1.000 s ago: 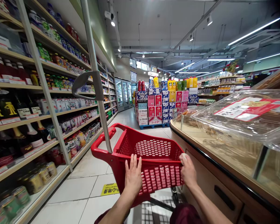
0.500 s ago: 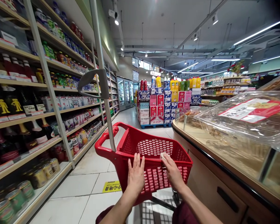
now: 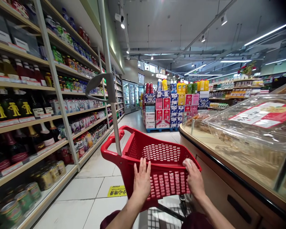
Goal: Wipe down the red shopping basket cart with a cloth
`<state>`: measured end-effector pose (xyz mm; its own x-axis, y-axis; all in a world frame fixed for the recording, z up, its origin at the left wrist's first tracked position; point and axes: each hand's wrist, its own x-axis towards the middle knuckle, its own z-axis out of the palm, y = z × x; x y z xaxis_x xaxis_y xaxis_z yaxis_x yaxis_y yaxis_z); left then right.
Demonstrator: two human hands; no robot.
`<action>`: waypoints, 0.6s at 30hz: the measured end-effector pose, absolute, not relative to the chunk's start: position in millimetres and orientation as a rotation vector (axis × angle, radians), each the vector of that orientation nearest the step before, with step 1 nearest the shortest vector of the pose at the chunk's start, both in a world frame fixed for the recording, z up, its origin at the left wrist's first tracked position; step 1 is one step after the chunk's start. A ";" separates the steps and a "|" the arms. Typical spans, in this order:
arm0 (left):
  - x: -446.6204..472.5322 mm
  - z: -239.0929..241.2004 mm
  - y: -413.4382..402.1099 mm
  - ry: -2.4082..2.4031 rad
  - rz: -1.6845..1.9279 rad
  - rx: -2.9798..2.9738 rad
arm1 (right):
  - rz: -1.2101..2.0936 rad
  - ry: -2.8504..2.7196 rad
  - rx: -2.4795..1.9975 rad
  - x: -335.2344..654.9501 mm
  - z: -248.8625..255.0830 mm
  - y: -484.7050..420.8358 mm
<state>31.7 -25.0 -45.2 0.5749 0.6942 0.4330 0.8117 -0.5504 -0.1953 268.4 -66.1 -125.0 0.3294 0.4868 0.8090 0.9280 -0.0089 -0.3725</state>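
A red plastic shopping trolley basket (image 3: 131, 159) with perforated walls stands right in front of me, and its inside looks bare. My left hand (image 3: 142, 179) lies flat against the near wall just below the rim, fingers stretched up and apart. Farther right, my right hand (image 3: 194, 178) is at the same rim near the corner, closed on a small crumpled white cloth (image 3: 187, 162) that mostly hides under the fingers. From the basket's left end rises a metal pole (image 3: 116, 127) with a grey loop handle (image 3: 111, 87).
Shelves of bottles and cans (image 3: 62, 140) line the left side. On the right runs a counter (image 3: 212, 165) with clear plastic food packs (image 3: 252, 124), close to the basket. Ahead, stacked drink cartons (image 3: 163, 111) stand on a blue pallet. A yellow floor sticker (image 3: 116, 191) marks the tiles.
My right hand has slid right along the basket rim with the white cloth, towards the corner. My left hand stays at the near wall. The whole view has shifted slightly.
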 end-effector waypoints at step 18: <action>32.1 -41.0 -30.2 -1.238 -0.427 -2.446 | -0.437 -1.532 -1.457 216.8 -113.0 -58.0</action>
<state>32.1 -30.2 -41.0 0.5695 0.7050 0.4226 0.8156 -0.5488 -0.1836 216.8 -58.0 -113.0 0.1531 0.5766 0.8026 0.9131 0.2280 -0.3380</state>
